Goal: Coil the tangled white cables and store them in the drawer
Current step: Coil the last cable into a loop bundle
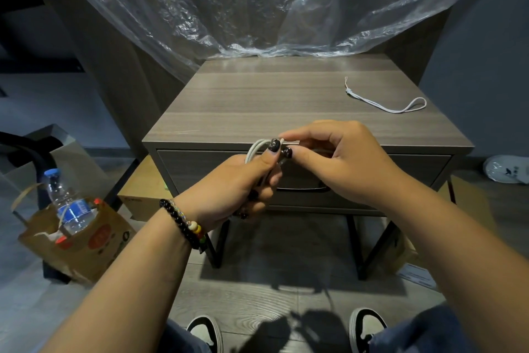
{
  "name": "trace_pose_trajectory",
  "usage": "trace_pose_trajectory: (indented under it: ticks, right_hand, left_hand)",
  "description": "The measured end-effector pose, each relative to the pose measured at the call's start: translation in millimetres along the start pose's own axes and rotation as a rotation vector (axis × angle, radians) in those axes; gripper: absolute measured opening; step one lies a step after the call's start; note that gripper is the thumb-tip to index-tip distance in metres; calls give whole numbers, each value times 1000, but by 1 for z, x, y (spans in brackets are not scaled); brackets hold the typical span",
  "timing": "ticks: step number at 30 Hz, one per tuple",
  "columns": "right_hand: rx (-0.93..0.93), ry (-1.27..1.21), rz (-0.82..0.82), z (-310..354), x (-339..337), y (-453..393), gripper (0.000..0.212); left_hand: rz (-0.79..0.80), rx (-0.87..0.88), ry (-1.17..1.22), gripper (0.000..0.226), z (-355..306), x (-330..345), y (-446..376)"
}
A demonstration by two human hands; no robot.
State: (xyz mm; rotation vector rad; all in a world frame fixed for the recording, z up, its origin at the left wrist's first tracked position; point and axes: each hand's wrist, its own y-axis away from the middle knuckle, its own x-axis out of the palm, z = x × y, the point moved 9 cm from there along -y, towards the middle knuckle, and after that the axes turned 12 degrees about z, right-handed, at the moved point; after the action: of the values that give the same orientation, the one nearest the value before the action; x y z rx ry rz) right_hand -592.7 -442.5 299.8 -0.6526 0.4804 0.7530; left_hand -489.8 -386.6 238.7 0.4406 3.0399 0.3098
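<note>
The left hand [240, 183] grips a looped white cable [255, 148]; the right hand [335, 158] pinches its end — light, limp, springy; best held across the gathered loops.

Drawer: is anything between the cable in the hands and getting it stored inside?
Yes: the drawer itself is closed, its front flush under the tabletop. Both the left hand and right hand hold the coiled cable just in front of it. A second cable lies on the tabletop.
</note>
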Motion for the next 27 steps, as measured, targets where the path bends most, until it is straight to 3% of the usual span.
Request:
trace_pose_trajectory:
  ticks: [8, 15, 27]
  right_hand:
    - [17, 142, -138, -3, -32, 5, 11]
    - [-80, 253, -275, 9, -24, 7, 17]
    - [-242, 603, -84, 35, 19, 5, 30]
  left_hand:
    - [-211, 215, 333, 34, -19, -31, 3]
    - [-235, -1, 95, 38, 1, -25, 2]
    - [-161, -166, 282, 53, 20, -15, -3]
